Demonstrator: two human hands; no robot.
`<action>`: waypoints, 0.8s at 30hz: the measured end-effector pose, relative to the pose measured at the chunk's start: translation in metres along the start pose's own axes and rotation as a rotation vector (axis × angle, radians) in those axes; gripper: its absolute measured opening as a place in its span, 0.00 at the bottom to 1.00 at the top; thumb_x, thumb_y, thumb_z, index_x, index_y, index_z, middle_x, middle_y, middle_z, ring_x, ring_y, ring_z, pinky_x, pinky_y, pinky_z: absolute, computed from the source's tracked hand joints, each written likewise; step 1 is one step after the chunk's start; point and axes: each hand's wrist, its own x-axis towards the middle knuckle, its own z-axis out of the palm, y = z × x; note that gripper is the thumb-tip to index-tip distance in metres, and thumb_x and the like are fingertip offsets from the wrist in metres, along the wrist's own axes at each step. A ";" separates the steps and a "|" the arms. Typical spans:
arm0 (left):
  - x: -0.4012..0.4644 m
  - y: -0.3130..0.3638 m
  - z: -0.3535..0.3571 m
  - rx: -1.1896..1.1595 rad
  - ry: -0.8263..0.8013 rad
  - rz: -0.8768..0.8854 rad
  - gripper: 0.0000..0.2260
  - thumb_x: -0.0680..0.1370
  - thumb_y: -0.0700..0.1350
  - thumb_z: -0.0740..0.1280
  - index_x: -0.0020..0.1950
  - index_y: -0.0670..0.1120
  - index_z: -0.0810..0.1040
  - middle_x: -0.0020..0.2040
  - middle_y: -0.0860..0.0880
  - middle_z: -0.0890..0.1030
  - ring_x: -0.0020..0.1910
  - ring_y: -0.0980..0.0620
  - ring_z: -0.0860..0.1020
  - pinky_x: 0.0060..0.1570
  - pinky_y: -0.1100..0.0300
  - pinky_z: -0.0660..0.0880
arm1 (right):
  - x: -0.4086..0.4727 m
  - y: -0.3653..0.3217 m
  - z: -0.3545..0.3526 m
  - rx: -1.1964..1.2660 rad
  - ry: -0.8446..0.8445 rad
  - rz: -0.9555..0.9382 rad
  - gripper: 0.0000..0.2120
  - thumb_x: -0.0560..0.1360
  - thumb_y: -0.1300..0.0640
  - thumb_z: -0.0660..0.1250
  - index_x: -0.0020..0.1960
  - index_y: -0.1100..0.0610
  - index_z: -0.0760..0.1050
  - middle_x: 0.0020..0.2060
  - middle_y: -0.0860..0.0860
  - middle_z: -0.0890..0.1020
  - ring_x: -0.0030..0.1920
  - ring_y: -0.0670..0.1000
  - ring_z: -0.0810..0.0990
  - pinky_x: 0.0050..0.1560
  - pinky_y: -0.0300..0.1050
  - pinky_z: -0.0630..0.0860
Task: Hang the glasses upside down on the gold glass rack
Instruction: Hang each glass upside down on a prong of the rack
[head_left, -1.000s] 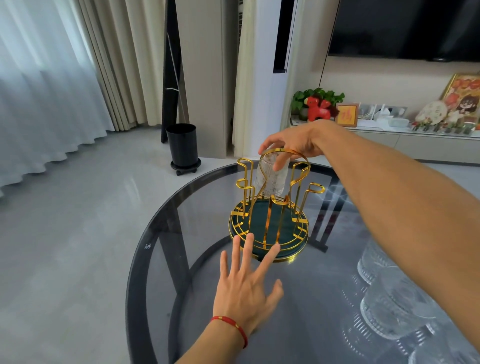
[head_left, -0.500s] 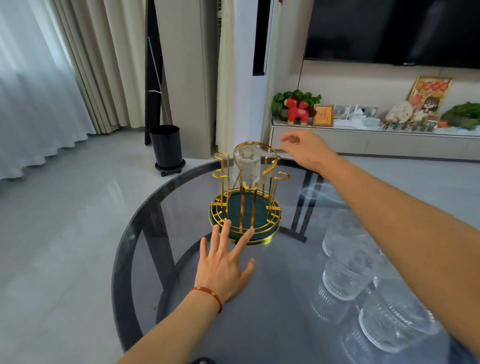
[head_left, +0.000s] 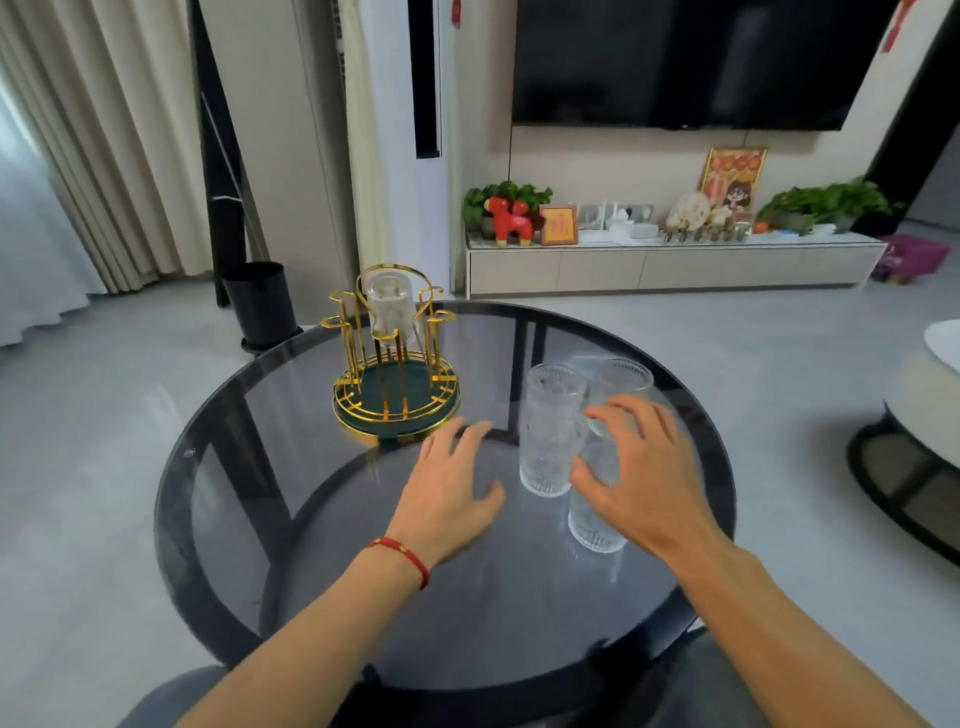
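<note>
- Here, farthest left of the reaching hand, the gold glass rack (head_left: 396, 364) stands on the round glass table (head_left: 270, 415); one hung glass (head_left: 390, 310) sits upside down on its far pegs, and the near pegs look free.
- Next, the left hand (head_left: 448, 493) rests flat, fingers spread and straight, holding nothing, just short of the rack's green base.
- The tall ribbed glass (head_left: 550, 428) stands upright, directly left of the right hand's thumb; whether skin touches it cannot be told.
- The right hand (head_left: 641, 475) hovers over the cluster with fingers wide and loosely curved, gripping nothing; a near glass (head_left: 589, 525) shows beneath the palm and a far glass (head_left: 621, 384) beyond the fingertips.
- Judged step: picking the next glass. Closing round one body only, low on the ribs, would likely avoid knocking its neighbours; invert it before meeting a free peg.
- No brand or label is legible; the framed picture's (head_left: 733, 171) characters are too blurred.
</note>
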 end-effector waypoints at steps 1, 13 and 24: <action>-0.004 0.008 0.002 -0.054 0.016 0.045 0.28 0.76 0.46 0.70 0.76 0.49 0.68 0.74 0.48 0.69 0.75 0.50 0.63 0.74 0.58 0.60 | -0.008 0.004 -0.002 0.007 -0.008 0.059 0.29 0.72 0.43 0.72 0.69 0.51 0.73 0.67 0.52 0.72 0.69 0.56 0.68 0.69 0.54 0.67; -0.021 0.047 0.015 -0.358 0.026 0.105 0.20 0.76 0.47 0.73 0.66 0.58 0.74 0.60 0.58 0.77 0.58 0.60 0.76 0.56 0.62 0.78 | -0.028 0.032 0.003 0.083 -0.181 0.300 0.46 0.64 0.27 0.71 0.73 0.49 0.63 0.67 0.50 0.80 0.64 0.55 0.81 0.51 0.48 0.75; -0.014 0.059 0.001 -0.618 -0.223 -0.038 0.44 0.66 0.60 0.79 0.78 0.61 0.61 0.61 0.58 0.79 0.60 0.62 0.78 0.59 0.63 0.75 | -0.035 0.006 -0.006 0.378 -0.104 -0.072 0.45 0.60 0.40 0.75 0.76 0.45 0.68 0.61 0.45 0.81 0.60 0.42 0.78 0.64 0.45 0.76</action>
